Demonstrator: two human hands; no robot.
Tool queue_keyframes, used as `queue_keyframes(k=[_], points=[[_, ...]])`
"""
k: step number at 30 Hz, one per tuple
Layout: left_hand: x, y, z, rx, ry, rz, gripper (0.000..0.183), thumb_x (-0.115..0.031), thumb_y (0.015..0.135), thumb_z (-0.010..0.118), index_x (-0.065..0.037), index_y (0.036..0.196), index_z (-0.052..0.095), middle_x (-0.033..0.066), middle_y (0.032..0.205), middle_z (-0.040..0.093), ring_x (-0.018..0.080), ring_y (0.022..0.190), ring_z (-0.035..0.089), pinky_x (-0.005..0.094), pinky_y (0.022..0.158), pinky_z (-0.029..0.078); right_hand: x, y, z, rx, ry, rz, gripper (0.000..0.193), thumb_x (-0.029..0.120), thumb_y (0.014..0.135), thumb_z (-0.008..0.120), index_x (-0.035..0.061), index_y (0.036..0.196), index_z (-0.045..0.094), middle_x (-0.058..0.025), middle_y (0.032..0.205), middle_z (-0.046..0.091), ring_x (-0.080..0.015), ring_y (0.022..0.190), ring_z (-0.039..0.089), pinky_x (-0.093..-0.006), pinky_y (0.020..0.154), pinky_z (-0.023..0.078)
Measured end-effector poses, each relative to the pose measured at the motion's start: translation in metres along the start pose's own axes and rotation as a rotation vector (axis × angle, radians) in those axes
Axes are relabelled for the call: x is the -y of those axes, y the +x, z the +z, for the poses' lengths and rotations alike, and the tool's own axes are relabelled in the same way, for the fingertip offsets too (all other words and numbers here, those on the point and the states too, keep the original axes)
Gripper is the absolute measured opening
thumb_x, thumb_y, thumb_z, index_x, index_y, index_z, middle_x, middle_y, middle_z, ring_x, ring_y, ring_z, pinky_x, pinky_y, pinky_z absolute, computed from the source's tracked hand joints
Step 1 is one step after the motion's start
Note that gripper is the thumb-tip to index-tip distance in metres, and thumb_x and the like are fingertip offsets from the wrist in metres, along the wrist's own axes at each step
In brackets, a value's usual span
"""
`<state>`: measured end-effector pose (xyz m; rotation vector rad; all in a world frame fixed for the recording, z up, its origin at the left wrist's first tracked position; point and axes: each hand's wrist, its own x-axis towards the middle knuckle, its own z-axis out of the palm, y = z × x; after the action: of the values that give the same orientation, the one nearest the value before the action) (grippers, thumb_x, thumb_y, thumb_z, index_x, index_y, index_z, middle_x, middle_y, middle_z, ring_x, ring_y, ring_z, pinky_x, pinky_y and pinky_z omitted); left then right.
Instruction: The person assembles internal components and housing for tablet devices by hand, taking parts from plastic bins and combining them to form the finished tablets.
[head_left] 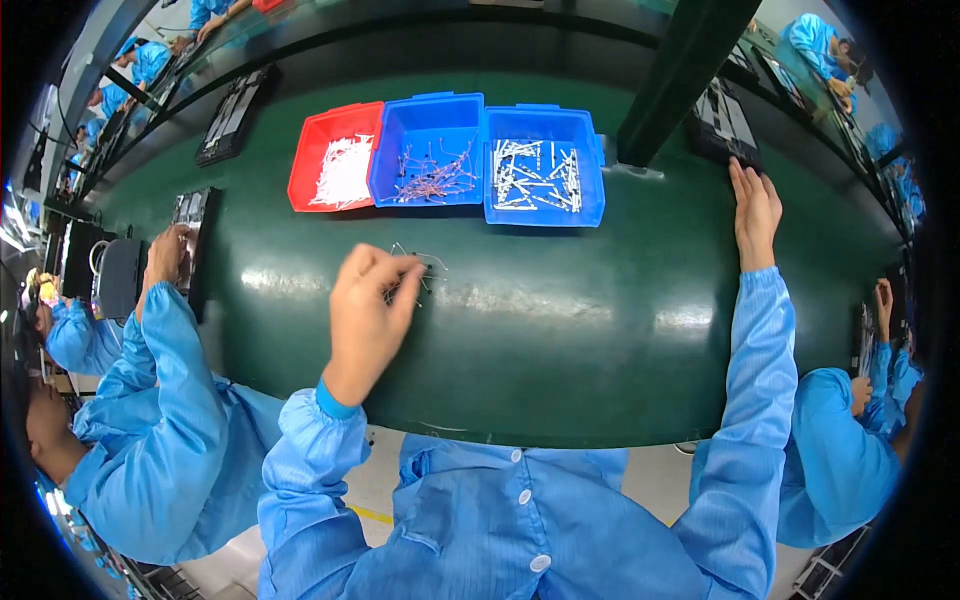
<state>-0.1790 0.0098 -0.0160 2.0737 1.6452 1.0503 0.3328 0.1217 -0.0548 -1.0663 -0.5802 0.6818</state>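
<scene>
Loose wired parts (429, 268): lay in a small tangle on the green bench (540, 370), in front of the blue middle bin (428, 112) and partly hidden by the left hand.
Wire handling: probably very light, the thin leads springy and easily bent or snagged on one another.
Wire hold: the small dark bodies seemed the safer place to pinch, one at a time, rather than the lead ends.
Left hand (368, 300): over the tangle, thumb and forefinger curled almost together; whether a part sat between them could not be told.
Right hand (757, 208): fingers nearly straight and close together, tips touching the near end of a black tray (724, 120), nothing seen enclosed.
Tray handling: it looked stiff and flat-bottomed, likely smooth to slide; its outer edges offered the better hold, clear of the contents.
Bin row: a red bin (303, 165) held white pieces, the middle one reddish wired parts, the right blue bin (545, 216) black-and-white sticks.
Left neighbour: a co-worker's hand (165, 255) touched another dark tray (203, 225).
</scene>
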Motion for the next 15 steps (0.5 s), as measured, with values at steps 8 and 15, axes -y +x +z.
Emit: queue_keyframes(k=[8,15], points=[[0.023,0.020,0.005,-0.014,0.225,0.132,0.015,-0.004,0.075,0.076,-0.004,0.090,0.074,0.0077,0.079,0.054,0.0243,0.078,0.054,0.0364,0.067,0.047,-0.010,-0.055,0.021,0.231,-0.223,-0.152,0.024,0.007,0.097,0.057,-0.0075,0.115,0.064,-0.0151,0.114,0.068,-0.0183,0.099,0.065,-0.0276,0.088,0.053],[-0.015,0.026,0.009,0.080,-0.145,-0.053,0.007,-0.004,0.084,0.071,0.000,0.089,0.071,0.0048,0.082,0.055,0.0138,0.070,0.052,0.0281,0.062,0.042,0.033,-0.145,0.060,0.150,-0.456,-0.391,0.020,0.006,0.093,0.062,-0.0016,0.112,0.065,-0.0091,0.107,0.067,-0.0101,0.085,0.063,-0.0221,0.070,0.049]])
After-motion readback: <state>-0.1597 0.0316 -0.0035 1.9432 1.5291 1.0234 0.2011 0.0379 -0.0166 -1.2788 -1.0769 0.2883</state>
